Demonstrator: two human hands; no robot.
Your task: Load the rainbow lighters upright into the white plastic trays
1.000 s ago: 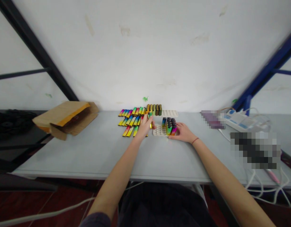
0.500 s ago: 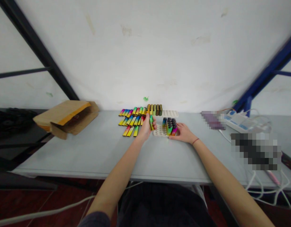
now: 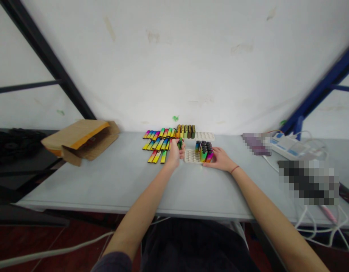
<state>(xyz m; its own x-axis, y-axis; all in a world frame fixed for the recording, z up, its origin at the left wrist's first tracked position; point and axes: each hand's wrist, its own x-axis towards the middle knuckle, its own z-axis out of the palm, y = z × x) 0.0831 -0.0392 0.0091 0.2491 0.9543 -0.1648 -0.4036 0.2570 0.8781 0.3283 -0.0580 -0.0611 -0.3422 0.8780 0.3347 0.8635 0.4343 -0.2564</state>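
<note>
My left hand (image 3: 175,154) is closed around a green lighter (image 3: 180,143), which stands up out of the fist, partly hidden by the fingers. Just right of it lies a white tray with holes (image 3: 190,157); its left part shows bare holes. Several rainbow-coloured lighters with black tops (image 3: 203,155) stand upright in its right part. My right hand (image 3: 222,160) grips the tray's right end, thumb at the front and fingers behind. Left of my left hand, loose lighters (image 3: 155,144) lie flat in rough rows.
Behind the tray stands a block of gold and dark lighters (image 3: 186,131) beside a second white holed tray (image 3: 205,136). An opened brown paper bag (image 3: 78,138) lies at the left. A power strip (image 3: 284,146), cables and a pink-purple flat object (image 3: 255,143) are on the right.
My left hand has shifted slightly left, away from the tray, and turned with the green lighter in it, now more upright. My right hand stays at the tray.
</note>
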